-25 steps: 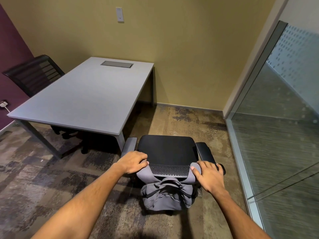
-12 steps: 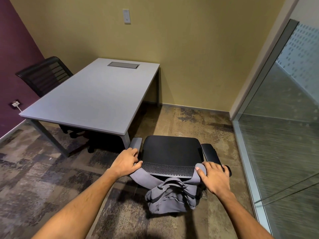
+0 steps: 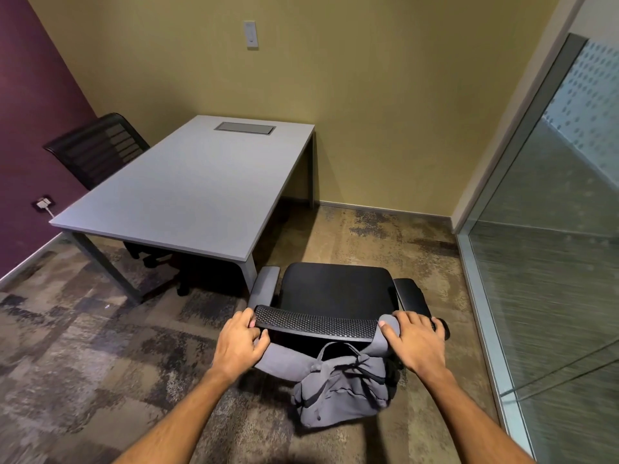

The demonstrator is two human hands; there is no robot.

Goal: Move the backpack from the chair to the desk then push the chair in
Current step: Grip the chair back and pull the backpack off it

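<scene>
A grey backpack (image 3: 341, 393) hangs behind the backrest of a black office chair (image 3: 335, 289), its straps looped over the top corners of the mesh backrest. My left hand (image 3: 239, 343) grips the left strap at the backrest's left corner. My right hand (image 3: 413, 341) lies over the right strap at the right corner, fingers curled on it. The chair's seat is bare. The grey desk (image 3: 187, 192) stands ahead and to the left, its near right corner close to the chair's left armrest.
A second black chair (image 3: 97, 149) sits at the desk's far left side by the purple wall. A glass partition (image 3: 549, 262) runs along the right. A cable hatch (image 3: 244, 127) is set in the desk's far end. Carpet surrounds the chair.
The left strap has slid off the backrest's left corner and sags lower under my left hand. The backpack hangs lower and to the right. The view has shifted back slightly.
</scene>
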